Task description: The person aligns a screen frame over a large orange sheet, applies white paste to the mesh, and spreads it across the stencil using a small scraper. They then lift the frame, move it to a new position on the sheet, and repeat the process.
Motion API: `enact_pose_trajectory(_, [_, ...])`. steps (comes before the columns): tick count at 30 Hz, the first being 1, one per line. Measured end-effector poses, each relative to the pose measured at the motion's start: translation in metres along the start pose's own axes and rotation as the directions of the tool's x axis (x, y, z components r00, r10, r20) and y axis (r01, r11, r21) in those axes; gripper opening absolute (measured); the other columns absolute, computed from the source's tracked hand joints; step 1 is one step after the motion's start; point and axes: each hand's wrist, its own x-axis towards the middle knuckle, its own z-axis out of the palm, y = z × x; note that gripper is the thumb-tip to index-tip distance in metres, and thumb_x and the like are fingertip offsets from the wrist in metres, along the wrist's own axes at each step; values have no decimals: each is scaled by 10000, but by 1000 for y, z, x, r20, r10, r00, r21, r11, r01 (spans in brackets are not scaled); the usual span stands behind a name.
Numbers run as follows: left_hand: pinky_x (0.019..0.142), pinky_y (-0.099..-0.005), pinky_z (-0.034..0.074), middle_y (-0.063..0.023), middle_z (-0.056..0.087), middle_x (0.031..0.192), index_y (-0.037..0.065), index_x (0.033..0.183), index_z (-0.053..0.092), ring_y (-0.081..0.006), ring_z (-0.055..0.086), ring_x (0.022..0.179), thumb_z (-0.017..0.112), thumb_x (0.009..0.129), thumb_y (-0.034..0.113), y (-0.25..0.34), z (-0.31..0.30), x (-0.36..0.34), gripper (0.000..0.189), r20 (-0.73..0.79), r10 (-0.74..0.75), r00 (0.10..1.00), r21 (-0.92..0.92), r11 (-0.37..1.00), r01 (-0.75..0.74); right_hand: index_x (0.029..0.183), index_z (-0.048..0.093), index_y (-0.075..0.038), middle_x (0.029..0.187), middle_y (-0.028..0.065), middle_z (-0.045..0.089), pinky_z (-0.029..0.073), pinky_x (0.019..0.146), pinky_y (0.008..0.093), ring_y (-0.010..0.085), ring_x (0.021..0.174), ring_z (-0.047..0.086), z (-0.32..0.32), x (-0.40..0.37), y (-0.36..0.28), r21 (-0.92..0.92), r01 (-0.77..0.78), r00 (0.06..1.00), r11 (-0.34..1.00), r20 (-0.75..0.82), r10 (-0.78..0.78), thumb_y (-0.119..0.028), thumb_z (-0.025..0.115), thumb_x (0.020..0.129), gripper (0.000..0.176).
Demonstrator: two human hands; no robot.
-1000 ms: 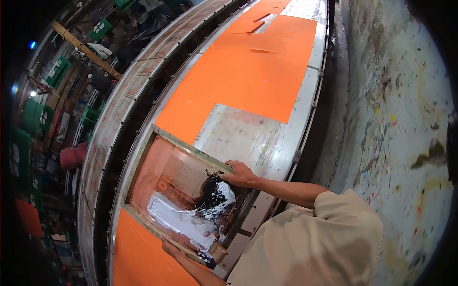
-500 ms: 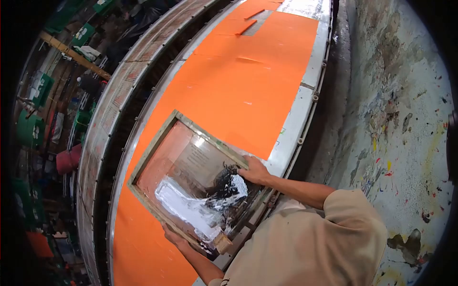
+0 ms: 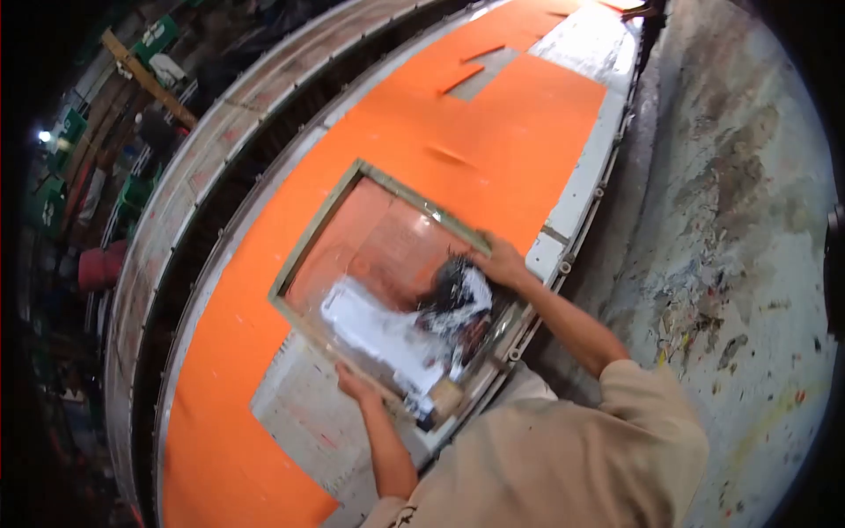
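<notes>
The screen frame (image 3: 319,231) is the landmark; it lies at a slant over the long table (image 3: 576,189). Whether its underside touches the table cannot be told.

Left hand (image 3: 359,385): at the near-left rail of the frame, fingers drawn in narrow and holding that rail; fingertips partly hidden.

Right hand (image 3: 503,261): at the far-right corner of the frame, fingers closed over the rail and holding it; their undersides are out of view.

Inside the frame: 1 see-through mesh (image 3: 352,246), orange showing through it. White ink (image 3: 370,327) spreads across the mesh in a thick band towards the near-right corner. Black ink (image 3: 449,280) lies on the right side, streaked with white. 1 wooden block (image 3: 447,400) sits at the near-right corner.

Around the frame: orange sheeting (image 3: 400,123) covers the table on its left and far sides. 1 bare grey patch (image 3: 312,396) lies just beside its near-left rail. Well beyond its far side, 2 narrow orange flaps (image 3: 462,79) stand raised. Well to its right is 1 paint-spattered surface (image 3: 731,264).
</notes>
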Motion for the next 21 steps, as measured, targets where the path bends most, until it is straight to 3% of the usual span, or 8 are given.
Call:
enact_pose_trajectory(2, [880, -429, 554, -189, 674, 1168, -113, 1214, 644, -328, 673, 991, 572, 988, 433, -4, 48, -37, 595, -122, -29, 992, 107, 993, 42, 1393, 561, -94, 1194, 249, 689, 510, 981, 495, 409, 1151, 649, -13, 32, 21, -89, -13, 1000, 996, 21, 15, -416, 719, 850, 650])
enact_pose_trajectory(4, [797, -417, 570, -195, 694, 1082, -125, 1124, 666, -315, 689, 910, 590, 979, 440, -23, 77, -48, 588, -116, 28, 993, 37, 999, -24, 1393, 561, -95, 1200, 244, 690, 509, 982, 492, 408, 1155, 649, -23, 67, 43, -177, 7, 1000, 984, -2, -8, -411, 724, 848, 651])
enact_pose_trajectory(8, [697, -417, 566, -195, 711, 926, -126, 961, 681, -307, 695, 786, 573, 987, 450, -38, 96, -61, 586, -219, 87, 972, 152, 987, -54, 1399, 551, -85, 1211, 255, 685, 514, 983, 472, 412, 1152, 653, -20, 90, 93, -46, 0, 998, 999, 70, 3, -342, 714, 842, 635])
enact_pose_trajectory(13, [711, -462, 551, -253, 693, 827, -120, 886, 678, -356, 680, 753, 636, 929, 503, -41, 82, -52, 625, -272, 274, 922, 576, 814, -72, 1404, 555, -74, 1222, 261, 676, 505, 1001, 454, 429, 1161, 642, -21, 64, 104, 96, 5, 999, 995, 46, -9, -225, 663, 833, 601])
enact_pose_trajectory(17, [772, -470, 544, -279, 691, 884, -107, 873, 670, -381, 674, 818, 679, 896, 516, -32, 75, -59, 623, -244, 325, 914, 720, 692, -53, 1426, 539, -73, 1272, 260, 647, 492, 1013, 465, 431, 1178, 624, -12, 44, 104, 98, 62, 998, 993, -14, -61, -189, 647, 817, 629])
enact_pose_trajectory(19, [850, -457, 529, -292, 687, 1010, -101, 1012, 652, -401, 666, 925, 687, 900, 504, -39, 66, -55, 617, -182, 568, 803, 825, 532, -190, 1422, 542, -72, 1265, 258, 648, 490, 1013, 471, 432, 1172, 624, -6, 34, 102, 86, 67, 997, 994, -33, -64, -184, 647, 811, 630])
enact_pose_trajectory(20, [850, -457, 529, -292, 687, 1010, -101, 1012, 652, -401, 666, 925, 687, 900, 504, -42, 57, -53, 617, -198, 567, 799, 827, 535, -174, 1418, 545, -72, 1258, 255, 649, 487, 1014, 476, 434, 1167, 624, -4, 28, 100, 71, 72, 996, 995, -60, -67, -180, 646, 805, 630])
enact_pose_trajectory(21, [884, -450, 518, -295, 677, 1082, -91, 1117, 620, -416, 659, 974, 692, 904, 484, -40, 53, -54, 617, -133, 563, 816, 783, 565, -262, 1418, 545, -72, 1258, 255, 649, 487, 1014, 476, 434, 1167, 624, -1, 24, 100, 68, 81, 996, 994, -37, -78, -180, 646, 805, 630])
